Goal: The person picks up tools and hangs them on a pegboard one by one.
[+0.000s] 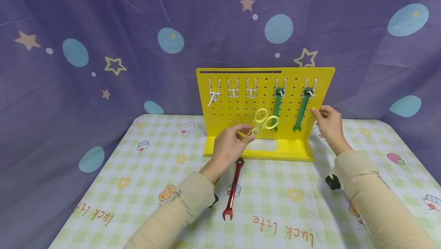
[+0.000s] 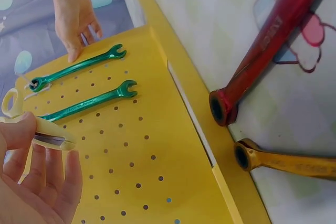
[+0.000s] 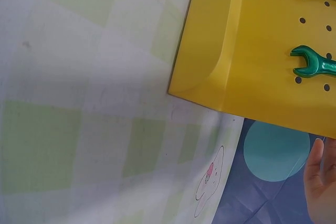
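My left hand [image 1: 230,144] pinches a pair of yellow scissors [image 1: 263,123] by the blade end, thumb against fingers. Its handle loops point up and to the right, in front of a yellow pegboard [image 1: 289,119]. At the board's right edge is my right hand [image 1: 330,126], thumb at the front and fingers behind, gripping the edge. Two green wrenches hang from white hooks: one green wrench [image 1: 302,113] close by the right hand, another green wrench [image 1: 277,105] partly behind the scissors. Further left are three bare hooks [image 1: 233,93], the leftmost crooked.
On the checked tablecloth [image 1: 138,187] a red wrench [image 1: 234,191] lies in front of the board's base lip [image 1: 293,153]. A gold wrench [image 2: 289,162] lies beside it, hidden by the left arm in the head view. A purple curtain [image 1: 220,31] hangs behind.
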Available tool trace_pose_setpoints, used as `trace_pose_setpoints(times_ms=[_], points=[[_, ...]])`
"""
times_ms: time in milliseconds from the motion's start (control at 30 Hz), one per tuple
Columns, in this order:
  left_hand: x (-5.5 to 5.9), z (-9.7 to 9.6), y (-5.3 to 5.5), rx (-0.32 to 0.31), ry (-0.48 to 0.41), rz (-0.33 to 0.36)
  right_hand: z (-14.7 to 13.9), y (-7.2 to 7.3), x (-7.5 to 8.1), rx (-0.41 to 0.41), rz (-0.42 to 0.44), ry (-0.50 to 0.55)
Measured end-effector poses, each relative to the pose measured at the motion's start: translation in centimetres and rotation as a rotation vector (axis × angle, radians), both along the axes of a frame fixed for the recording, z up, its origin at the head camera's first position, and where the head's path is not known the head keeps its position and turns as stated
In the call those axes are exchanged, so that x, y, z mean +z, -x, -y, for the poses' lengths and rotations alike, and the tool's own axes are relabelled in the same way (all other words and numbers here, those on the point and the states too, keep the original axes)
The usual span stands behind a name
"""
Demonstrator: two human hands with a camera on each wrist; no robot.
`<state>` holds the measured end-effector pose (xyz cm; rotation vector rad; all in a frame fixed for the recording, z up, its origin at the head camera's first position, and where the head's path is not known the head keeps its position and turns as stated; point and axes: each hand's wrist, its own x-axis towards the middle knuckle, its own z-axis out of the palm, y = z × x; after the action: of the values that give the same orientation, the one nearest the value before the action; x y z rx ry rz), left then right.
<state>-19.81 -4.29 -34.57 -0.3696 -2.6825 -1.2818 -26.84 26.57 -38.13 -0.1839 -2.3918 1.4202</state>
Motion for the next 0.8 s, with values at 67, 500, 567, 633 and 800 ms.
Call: trace_pose_setpoints(times_ms=[67, 500, 567, 633, 800], points=[[0.2, 0.0, 0.2, 0.014, 0.007, -0.007, 0.0, 0.0, 0.0, -0.002, -0.003, -0.002], [0.9, -0.2, 1.3, 0.035, -0.088, -0.012, 0.2, -0.2, 0.0, -0.003, -0.002, -0.008], [0.9, -0.3, 1.6, 0.037, -0.109, -0.006, 0.1, -0.1, 0.0, -0.005, -0.005, -0.004], [0.9, -0.3, 1.8, 0.038, -0.129, -0.001, 0.1, -0.1, -0.1, -0.005, -0.006, -0.003], [1.0, -0.2, 2.4, 0.045, -0.136, -0.011, 0.1, 0.0, -0.3, -0.005, -0.016, -0.009]])
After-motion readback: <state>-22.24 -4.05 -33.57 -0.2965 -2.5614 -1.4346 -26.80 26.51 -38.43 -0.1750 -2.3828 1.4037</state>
